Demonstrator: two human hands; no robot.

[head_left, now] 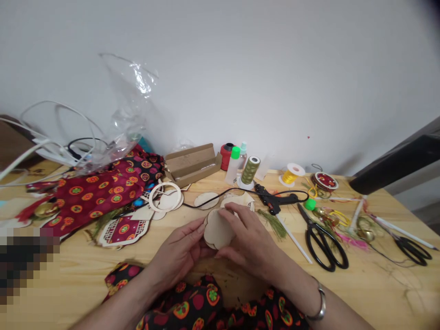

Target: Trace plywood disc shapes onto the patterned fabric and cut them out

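Between my two hands is a small stack of thin, pale wooden pieces (217, 231) with scalloped, flower-like edges. My left hand (187, 245) is closed on the stack's left edge, thumb on its rim. Over the right side curls my right hand (249, 238), fingers on the upper edge and thumb at the lower one. Dark patterned fabric (192, 302) lies beneath my forearms. Beyond my hands are a pale wooden oval (206, 200) and a wooden ring (165, 198). A framed fabric piece (125, 229) rests to the left.
A black glue gun (275, 198) with its cable lies behind my right hand. Black-handled scissors (325, 243) are on the right, with threads around. Bottles, a green thread spool (250, 172) and an open cardboard box (192, 166) stand along the wall. Red patterned fabric (99, 190) fills the left.
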